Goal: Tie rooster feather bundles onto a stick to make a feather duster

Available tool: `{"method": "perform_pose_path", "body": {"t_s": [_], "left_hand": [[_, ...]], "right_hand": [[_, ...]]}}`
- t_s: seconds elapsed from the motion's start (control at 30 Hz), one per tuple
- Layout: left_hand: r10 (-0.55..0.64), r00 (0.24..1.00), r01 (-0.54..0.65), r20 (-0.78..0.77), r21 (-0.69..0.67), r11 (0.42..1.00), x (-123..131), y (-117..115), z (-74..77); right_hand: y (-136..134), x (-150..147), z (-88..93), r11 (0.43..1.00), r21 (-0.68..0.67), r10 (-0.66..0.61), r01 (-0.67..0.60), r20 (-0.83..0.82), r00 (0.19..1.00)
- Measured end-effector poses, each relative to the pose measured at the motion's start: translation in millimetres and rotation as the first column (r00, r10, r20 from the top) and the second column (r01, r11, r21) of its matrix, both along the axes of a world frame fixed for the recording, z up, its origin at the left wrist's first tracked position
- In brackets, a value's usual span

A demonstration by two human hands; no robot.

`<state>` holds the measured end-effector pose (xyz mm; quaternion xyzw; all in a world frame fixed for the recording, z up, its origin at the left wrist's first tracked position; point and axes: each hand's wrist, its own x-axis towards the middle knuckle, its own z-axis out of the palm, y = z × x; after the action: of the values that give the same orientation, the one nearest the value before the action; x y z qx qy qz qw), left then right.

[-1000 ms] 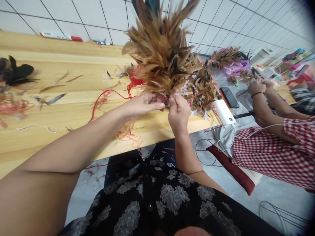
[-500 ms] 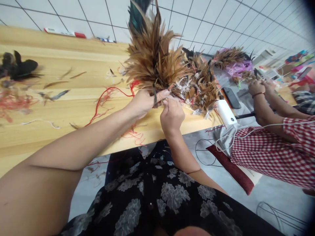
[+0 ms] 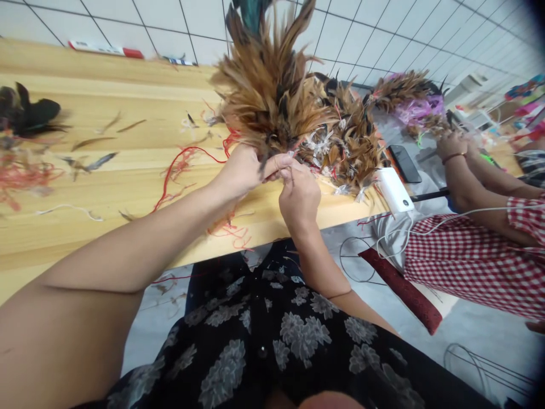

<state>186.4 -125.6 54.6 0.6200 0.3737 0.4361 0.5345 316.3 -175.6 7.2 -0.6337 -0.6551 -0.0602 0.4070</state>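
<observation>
A large bundle of brown feathers (image 3: pixel 272 96) with dark green tips fans out toward the wall. My left hand (image 3: pixel 251 169) is closed round the base of this bundle. Thumb and fingers of my right hand (image 3: pixel 300 196) are pinched together, meeting the left fingertips at the base. What the right fingers pinch is too small to make out. Red string (image 3: pixel 183 153) trails over the table to the left of the bundle. Against the bundle's right side lies a pile of smaller feather bunches (image 3: pixel 353 142) with white ties.
Loose feathers (image 3: pixel 93 165) and a tangle of red threads (image 3: pixel 25 170) lie on the wooden table (image 3: pixel 140 102). Markers (image 3: pixel 106 50) rest along the tiled wall. At right are a white power bank (image 3: pixel 394 190), a phone (image 3: pixel 404 163) and a co-worker's hands (image 3: pixel 453 145).
Both hands stay at the bundle's base, with the fingertips now closer together. The feather tips lean a little more to the right. The view has shifted slightly.
</observation>
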Motion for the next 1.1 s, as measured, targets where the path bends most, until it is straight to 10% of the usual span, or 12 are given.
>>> {"method": "perform_pose_path", "body": {"t_s": [0.43, 1.1], "left_hand": [[0.248, 0.952, -0.202, -0.178, 0.243, 0.949, 6, -9, -0.7], [0.103, 0.985, -0.079, -0.136, 0.170, 0.982, -4, 15, -9.6]], "right_hand": [[14, -6, -16.5, 0.989, -0.001, -0.150, 0.150, -0.046, 0.988], [21, 28, -9.2, 0.998, 0.038, -0.042, 0.048, -0.151, 0.988]]}}
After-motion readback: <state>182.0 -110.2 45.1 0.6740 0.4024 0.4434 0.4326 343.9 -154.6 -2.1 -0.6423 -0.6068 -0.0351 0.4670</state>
